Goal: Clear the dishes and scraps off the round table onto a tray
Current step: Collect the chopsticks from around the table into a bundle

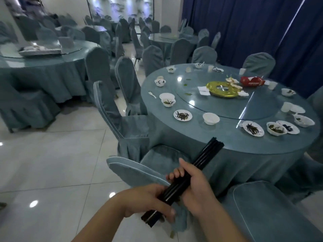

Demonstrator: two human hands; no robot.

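Note:
A bundle of black chopsticks (pixel 202 159) slants up from the lower centre toward the round table (pixel 227 145). My left hand (pixel 150 199) grips its lower end and my right hand (pixel 194 182) wraps round its middle. On the table lie several white bowls and plates with dark and green scraps, such as a plate (pixel 182 115), a bowl (pixel 211 118) and a bowl (pixel 168 101). A gold dish (pixel 222 89) with white napkins and a red packet (pixel 251 80) sit on the glass turntable. A grey tray (pixel 42 50) rests on the far left table.
Covered chairs (pixel 125 119) stand between me and the round table, one right below my hands (pixel 139 170) and another at the lower right (pixel 272 212). White tiled floor (pixel 52 163) opens to the left. Blue curtains (pixel 244 23) hang behind the table.

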